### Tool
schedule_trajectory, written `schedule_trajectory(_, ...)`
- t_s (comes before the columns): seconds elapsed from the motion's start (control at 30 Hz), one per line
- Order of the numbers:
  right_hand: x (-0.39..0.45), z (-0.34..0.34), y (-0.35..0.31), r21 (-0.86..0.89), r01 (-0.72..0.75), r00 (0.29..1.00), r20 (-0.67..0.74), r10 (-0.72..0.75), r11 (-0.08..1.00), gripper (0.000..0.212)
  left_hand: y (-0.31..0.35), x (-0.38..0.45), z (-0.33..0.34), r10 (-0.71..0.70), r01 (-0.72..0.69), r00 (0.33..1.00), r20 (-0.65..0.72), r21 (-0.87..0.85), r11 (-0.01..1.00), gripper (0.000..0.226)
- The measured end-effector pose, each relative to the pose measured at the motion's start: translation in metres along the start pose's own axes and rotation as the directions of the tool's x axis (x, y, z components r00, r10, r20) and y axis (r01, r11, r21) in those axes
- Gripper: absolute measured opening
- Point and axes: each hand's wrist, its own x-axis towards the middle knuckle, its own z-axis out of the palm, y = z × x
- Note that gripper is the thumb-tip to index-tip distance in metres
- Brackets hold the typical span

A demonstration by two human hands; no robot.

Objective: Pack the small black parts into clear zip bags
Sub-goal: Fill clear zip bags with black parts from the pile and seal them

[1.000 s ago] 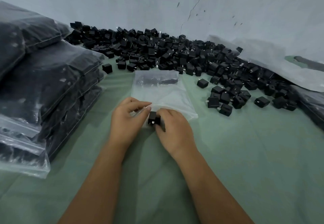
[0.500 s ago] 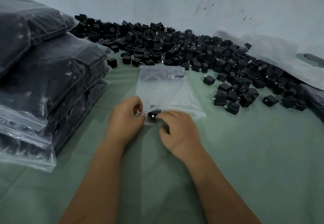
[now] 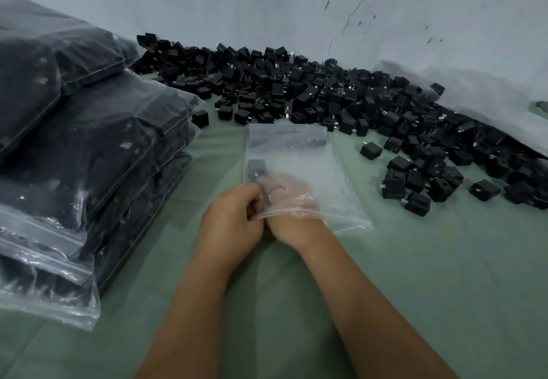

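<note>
A clear zip bag lies flat on the green table cover, its open mouth toward me. My left hand pinches the bag's near edge at the mouth. My right hand is pushed inside the bag up to the wrist and shows blurred through the plastic. One small black part sits inside the bag at its left side, at my right fingertips; whether the fingers still grip it is unclear. A long heap of loose black parts runs along the wall behind the bag.
Filled zip bags of black parts are stacked high at the left. More loose parts lie scattered right of the bag. A sheet of clear plastic lies at the far right by the wall. Green cover spreads in front.
My right hand has carried the black part from the bag's mouth deep into the bag. My left hand keeps holding the mouth edge.
</note>
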Motion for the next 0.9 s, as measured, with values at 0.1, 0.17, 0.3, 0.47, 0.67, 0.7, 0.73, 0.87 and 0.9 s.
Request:
schedule_trajectory(0.1,0.031,0.009,0.006,-0.203,0.035,0.999,0.025,-0.031,0.978,0.031,-0.002,0.000,0.003,0.024,-0.024,1.000,0.005,0.010,1.000,0.038)
schedule_trajectory(0.17,0.046,0.013,0.010,-0.272,0.017,0.999,0.041,-0.006,0.962,0.034,-0.004,0.000,0.005,0.031,-0.031,0.999,0.010,0.018,0.999,0.038)
schedule_trajectory(0.3,0.052,0.016,0.013,-0.326,-0.003,0.993,0.110,0.041,0.945,0.045,-0.008,0.000,0.006,0.011,-0.011,1.000,0.001,0.017,1.000,0.035)
schedule_trajectory(0.47,0.007,-0.002,0.005,-0.142,0.047,0.999,0.008,-0.046,0.989,0.027,-0.009,0.001,0.004,-0.050,0.050,0.999,0.001,0.074,0.996,0.025)
schedule_trajectory(0.67,-0.071,-0.022,0.005,0.017,0.142,0.982,-0.127,-0.139,0.990,0.023,-0.009,0.002,0.004,-0.027,0.022,0.999,0.042,0.128,0.992,0.028)
schedule_trajectory(0.7,-0.078,-0.026,0.004,0.010,0.168,0.958,-0.237,-0.161,0.986,0.020,-0.010,0.002,0.004,-0.026,0.020,0.999,0.045,0.136,0.990,0.028)
schedule_trajectory(0.73,-0.083,-0.030,0.005,0.007,0.162,0.909,-0.390,-0.147,0.987,0.017,-0.010,0.002,0.004,-0.031,0.024,0.998,0.048,0.138,0.990,0.027)
schedule_trajectory(0.87,-0.088,-0.052,0.028,0.229,-0.086,0.582,-0.778,0.236,0.970,0.016,-0.012,-0.001,0.004,-0.051,0.044,0.998,0.048,0.131,0.990,0.025)
schedule_trajectory(0.9,-0.087,-0.056,0.041,0.283,-0.197,0.547,-0.763,0.345,0.939,0.022,-0.012,-0.001,0.004,-0.053,0.047,0.998,0.046,0.130,0.990,0.025)
